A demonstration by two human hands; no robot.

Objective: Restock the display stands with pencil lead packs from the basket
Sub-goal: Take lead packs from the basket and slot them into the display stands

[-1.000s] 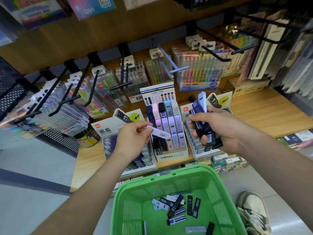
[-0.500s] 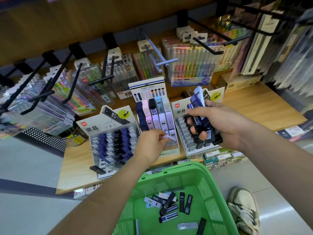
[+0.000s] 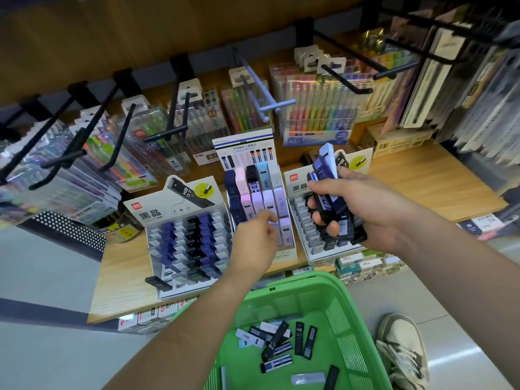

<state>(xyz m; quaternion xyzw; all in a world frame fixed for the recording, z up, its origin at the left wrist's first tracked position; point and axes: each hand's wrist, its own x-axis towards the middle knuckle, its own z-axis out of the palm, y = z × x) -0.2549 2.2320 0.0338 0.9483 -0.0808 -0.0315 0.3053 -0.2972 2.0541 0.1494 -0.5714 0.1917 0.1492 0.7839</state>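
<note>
Pencil lead packs (image 3: 277, 343) wait in our basket (image 3: 346, 311); our right hand (image 3: 374, 209) grips a bunch (image 3: 327, 175), our left hand (image 3: 253, 244) pinches one at the middle stand (image 3: 244, 147).

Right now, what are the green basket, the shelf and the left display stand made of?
Green basket: moulded plastic, slightly shiny, with slotted walls. Shelf: wood or wood-look laminate, matte, with visible grain lines. Left display stand: probably printed cardboard, white with folded, flat panels.
</note>
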